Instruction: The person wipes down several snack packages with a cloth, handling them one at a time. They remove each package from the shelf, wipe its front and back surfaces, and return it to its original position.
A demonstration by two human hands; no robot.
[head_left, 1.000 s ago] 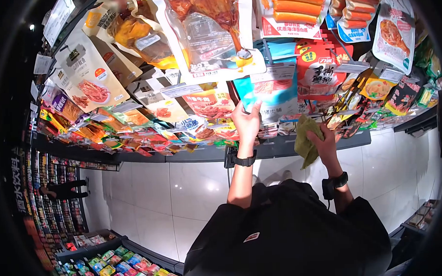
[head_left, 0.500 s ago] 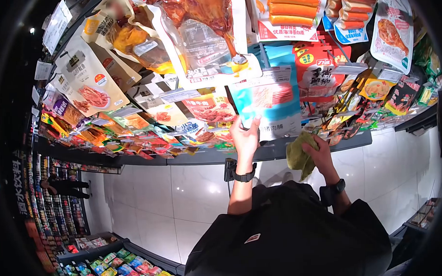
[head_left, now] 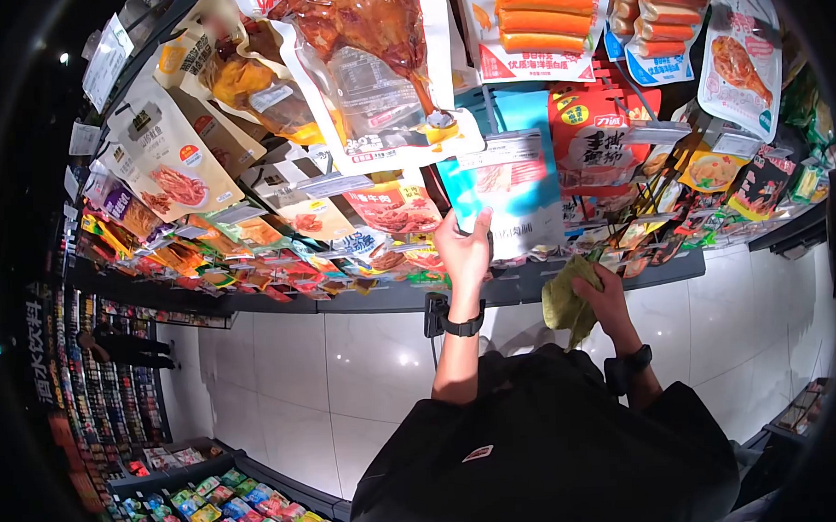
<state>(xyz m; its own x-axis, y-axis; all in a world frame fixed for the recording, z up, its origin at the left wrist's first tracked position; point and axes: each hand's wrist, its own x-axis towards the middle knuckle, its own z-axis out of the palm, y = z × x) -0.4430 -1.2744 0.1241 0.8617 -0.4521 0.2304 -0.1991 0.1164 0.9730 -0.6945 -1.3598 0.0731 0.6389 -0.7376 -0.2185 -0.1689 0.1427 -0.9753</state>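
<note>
Blue-and-white, the pouch (head_left: 527,209) is hanging at the rack (head_left: 364,301), front facing us, long axis running top-to-bottom; our left hand (head_left: 465,252) is pinching its lower-left edge, our right hand (head_left: 605,299) gripping green cloth (head_left: 563,304).

Store int.: glossy, lt.-coloured floor tiles (head_left: 275,386) w/ thin grout lines & small bright reflections. Dk. shelf ledge (head_left: 392,298) runs across mid-view. Far L: multi-tier shelving (head_left: 156,399), dim Chinese-lettered sign (head_left: 44,357) nearby. Bottom L: dk.-rimmed display bin (head_left: 280,480). Outer edges v. dark.
</note>
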